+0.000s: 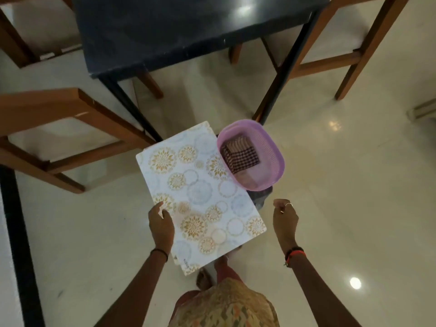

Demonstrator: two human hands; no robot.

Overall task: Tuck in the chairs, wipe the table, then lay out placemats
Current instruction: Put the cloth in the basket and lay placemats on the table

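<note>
My left hand (161,226) grips the left edge of a stack of white placemats (200,197) printed with gold and blue circles, held above the floor. Its far right corner passes under a purple plastic basket (276,161) that holds a folded checked cloth (239,154). My right hand (284,214) hovers beside the placemats with fingers loosely curled and nothing in it. The dark table (188,31) stands ahead. Wooden chairs surround it: one at the near left (59,128), one at the far left (14,43), one at the right (354,55).
Glossy cream floor tiles stretch around the table, with a black strip (18,232) along the left. A dark stool or bin (263,197) seems to sit under the basket, mostly hidden. My foot (204,278) shows below the placemats.
</note>
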